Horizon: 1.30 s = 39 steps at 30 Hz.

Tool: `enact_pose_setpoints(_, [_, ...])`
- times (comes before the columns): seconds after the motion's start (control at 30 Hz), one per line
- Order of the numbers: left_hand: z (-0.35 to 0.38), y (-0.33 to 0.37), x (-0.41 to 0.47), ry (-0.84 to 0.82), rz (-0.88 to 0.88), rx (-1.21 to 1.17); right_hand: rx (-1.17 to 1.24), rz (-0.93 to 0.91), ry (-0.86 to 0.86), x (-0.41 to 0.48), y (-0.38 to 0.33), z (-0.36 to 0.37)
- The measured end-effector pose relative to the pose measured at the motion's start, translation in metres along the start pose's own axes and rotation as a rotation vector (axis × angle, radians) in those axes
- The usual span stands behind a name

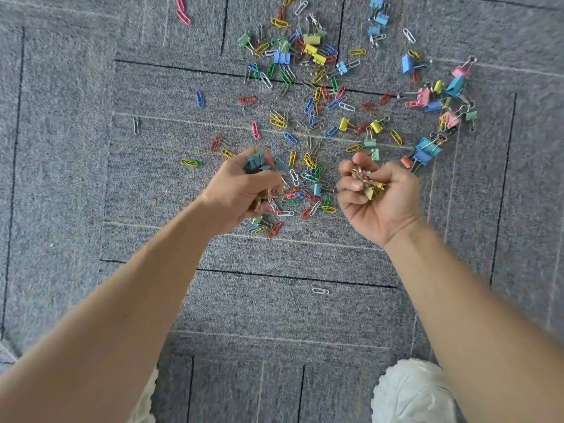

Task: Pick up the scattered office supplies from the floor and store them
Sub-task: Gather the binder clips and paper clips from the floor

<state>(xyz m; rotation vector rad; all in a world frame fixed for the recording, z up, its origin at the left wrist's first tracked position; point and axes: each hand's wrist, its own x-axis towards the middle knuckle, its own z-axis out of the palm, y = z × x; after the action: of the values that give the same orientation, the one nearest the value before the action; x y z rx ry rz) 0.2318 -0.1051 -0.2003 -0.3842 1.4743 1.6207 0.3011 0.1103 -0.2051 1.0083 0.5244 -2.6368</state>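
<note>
Coloured paper clips (308, 178) and binder clips (311, 48) lie scattered over the grey carpet (274, 300), thickest at the upper middle and right. My left hand (241, 190) hovers over a small heap of paper clips and holds a teal binder clip (255, 161) in its curled fingers, with more clips showing under the palm. My right hand (378, 199), palm up, is cupped round a bunch of yellow binder clips (370, 187) with metal handles.
A single white paper clip (320, 290) lies near me, another one (136, 126) far left, and pink ones (182, 13) at the top left. A cluster of blue and pink binder clips (439, 102) sits at the right. My knees in light trousers (415, 392) are at the bottom edge.
</note>
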Motion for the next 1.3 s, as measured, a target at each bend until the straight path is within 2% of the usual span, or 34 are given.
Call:
enact_pose_setpoints(0.1, [-0.003, -0.006, -0.001, -0.061, -0.005, -0.106, 0.064, 0.035, 0.003, 0.000, 0.004, 0.000])
enact_pose_setpoints(0.23, [0.000, -0.012, -0.004, -0.102, -0.060, -0.230, 0.031, 0.035, 0.040, 0.001, 0.008, 0.004])
enact_pose_setpoints(0.43, [0.010, -0.016, -0.008, -0.184, -0.147, -0.231, -0.046, 0.053, 0.072, 0.002, 0.009, 0.005])
enact_pose_setpoints(0.53, [0.012, -0.015, -0.010, -0.248, -0.131, -0.277, 0.006, 0.050, 0.047, 0.001, 0.009, 0.005])
enact_pose_setpoints(0.73, [0.011, -0.014, -0.010, -0.267, -0.115, -0.334, 0.067, 0.103, -0.101, -0.003, 0.009, 0.005])
enact_pose_setpoints(1.03, [0.020, -0.011, -0.018, -0.162, -0.198, -0.589, 0.042, 0.006, -0.016, 0.001, 0.011, 0.009])
enact_pose_setpoints(1.17, [0.017, -0.015, -0.017, -0.025, -0.237, -0.562, 0.021, -0.003, 0.028, 0.004, 0.016, 0.010])
enact_pose_setpoints(1.3, [0.014, -0.019, -0.015, 0.083, -0.251, -0.466, 0.123, 0.002, 0.067, 0.003, 0.021, 0.013])
